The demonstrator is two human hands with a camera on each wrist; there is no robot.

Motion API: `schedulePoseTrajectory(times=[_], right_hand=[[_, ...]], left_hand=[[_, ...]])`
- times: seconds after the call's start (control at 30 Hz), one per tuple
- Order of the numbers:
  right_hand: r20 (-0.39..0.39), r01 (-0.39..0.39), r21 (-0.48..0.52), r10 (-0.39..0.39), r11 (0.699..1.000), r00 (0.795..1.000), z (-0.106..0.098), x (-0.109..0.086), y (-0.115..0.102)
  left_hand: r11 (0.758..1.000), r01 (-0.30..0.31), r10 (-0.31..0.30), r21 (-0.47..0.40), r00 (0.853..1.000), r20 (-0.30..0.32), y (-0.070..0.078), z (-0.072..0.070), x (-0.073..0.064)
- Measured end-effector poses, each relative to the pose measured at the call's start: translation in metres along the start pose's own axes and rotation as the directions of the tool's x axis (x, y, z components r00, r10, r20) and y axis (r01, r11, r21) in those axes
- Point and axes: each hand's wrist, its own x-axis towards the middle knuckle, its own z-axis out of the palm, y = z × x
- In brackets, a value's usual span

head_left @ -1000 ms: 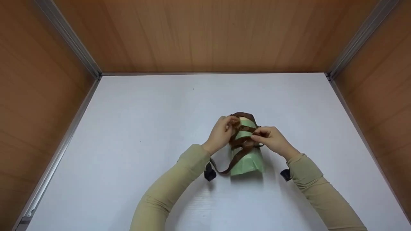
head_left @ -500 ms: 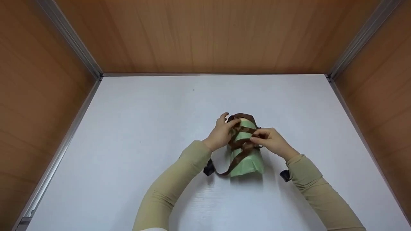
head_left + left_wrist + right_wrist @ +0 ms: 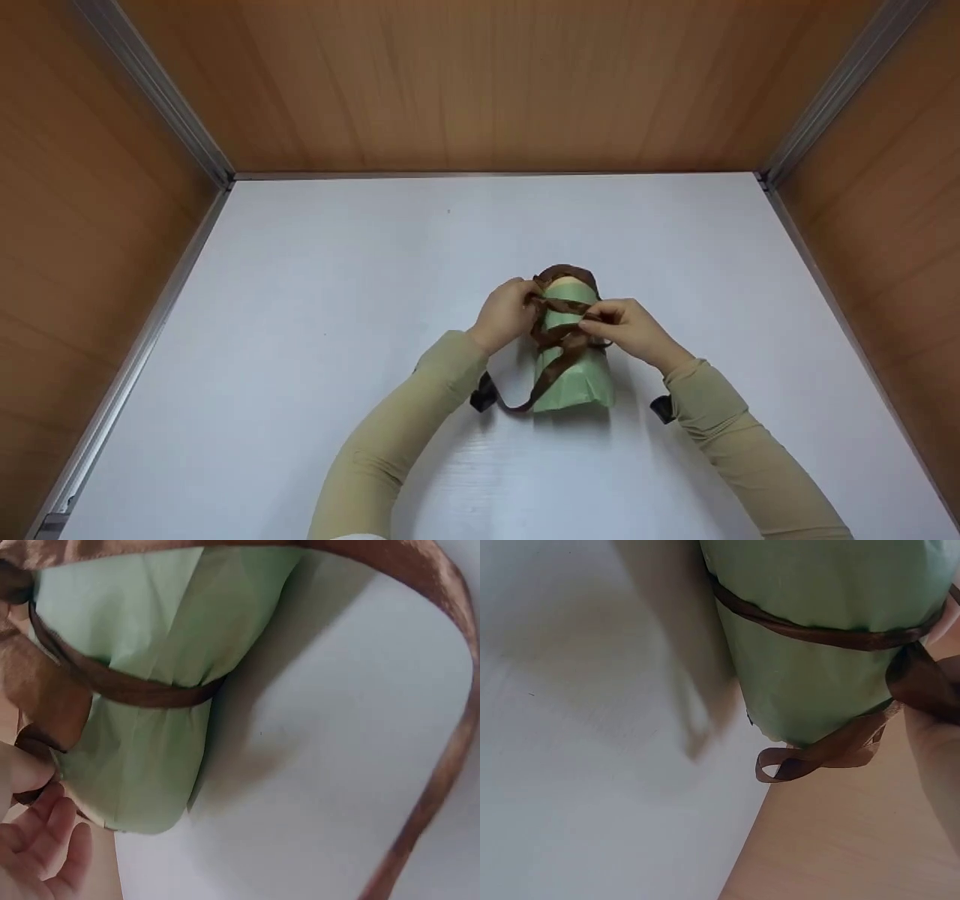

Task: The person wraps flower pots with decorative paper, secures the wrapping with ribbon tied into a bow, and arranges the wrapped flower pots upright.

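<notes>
A bundle wrapped in pale green paper lies on the white table, narrower at its far end. Brown ribbon circles its middle, and a loose length loops down at the near left. My left hand pinches the ribbon at the bundle's upper left; the left wrist view shows thumb and fingertips meeting on it. At the right side, my right hand pinches a ribbon loop near the wrap. In the right wrist view a ribbon end curls past the paper's edge. What the paper holds inside is hidden.
The white tabletop is bounded by a wood-grain back panel and side panels, joined by grey metal edging. Dark wrist-camera pieces hang below both sleeves.
My left hand spread its fingers by the bundle's far end, then drew back slightly and now pinches the ribbon, which stretches across toward the right hand. My right hand has barely moved.
</notes>
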Motion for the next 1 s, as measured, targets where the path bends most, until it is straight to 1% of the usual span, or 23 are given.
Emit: schedulePoseTrajectory(times=[0.1, 0.17, 0.27, 0.33, 0.4, 0.5, 0.57, 0.67, 0.77, 0.83, 0.9, 0.93, 1.0], right_hand=[[-0.009, 0.008, -0.012, -0.008, 1.000, 1.000, 0.000, -0.005, -0.012], [-0.013, 0.027, -0.015, -0.027, 1.000, 1.000, -0.001, -0.008, -0.017], [-0.025, 0.035, -0.018, -0.035, 0.999, 0.999, -0.002, -0.009, -0.016], [-0.030, 0.046, -0.013, -0.047, 0.999, 0.998, -0.003, -0.008, -0.012], [-0.035, 0.039, -0.014, -0.039, 0.999, 0.999, -0.005, -0.006, -0.002], [-0.033, 0.041, -0.011, -0.041, 0.999, 0.999, -0.008, -0.002, 0.013], [-0.036, 0.028, -0.012, -0.028, 1.000, 0.999, -0.010, 0.001, 0.023], [-0.039, 0.021, -0.007, -0.021, 1.000, 0.999, -0.011, 0.001, 0.028], [-0.031, 0.020, 0.019, -0.019, 1.000, 0.999, -0.011, 0.001, 0.030], [-0.025, 0.020, 0.039, -0.019, 0.999, 1.000, -0.012, 0.001, 0.031], [-0.025, 0.015, 0.051, -0.014, 0.999, 1.000, -0.013, 0.001, 0.031], [-0.027, 0.010, 0.052, -0.009, 0.999, 1.000, -0.013, 0.001, 0.031], [-0.042, 0.001, 0.044, 0.000, 0.999, 0.999, -0.013, 0.002, 0.032]], left_hand=[[1.000, -0.009, 0.008, -0.007, 0.999, -0.041, -0.005, -0.009, -0.002], [1.000, -0.019, 0.019, -0.003, 0.997, -0.070, -0.009, -0.018, -0.004], [1.000, -0.009, 0.009, -0.001, 0.996, -0.089, -0.018, -0.034, -0.008], [1.000, 0.015, -0.014, 0.005, 0.996, -0.088, -0.024, -0.045, -0.012], [0.999, 0.044, -0.042, 0.017, 0.995, -0.090, -0.031, -0.057, -0.016], [0.995, 0.098, -0.095, 0.025, 0.990, -0.106, -0.041, -0.074, -0.022], [0.992, 0.125, -0.122, 0.022, 0.986, -0.117, -0.047, -0.085, -0.026], [0.989, 0.150, -0.147, 0.012, 0.980, -0.137, -0.055, -0.101, -0.031], [0.985, 0.174, -0.171, -0.002, 0.969, -0.177, -0.060, -0.115, -0.037], [0.982, 0.185, -0.186, -0.027, 0.960, -0.211, -0.063, -0.123, -0.041], [0.978, 0.189, -0.204, -0.086, 0.952, -0.228, -0.064, -0.128, -0.045], [0.975, 0.189, -0.212, -0.121, 0.950, -0.228, -0.064, -0.131, -0.046], [0.964, 0.182, -0.222, -0.196, 0.953, -0.207, -0.063, -0.134, -0.048]])
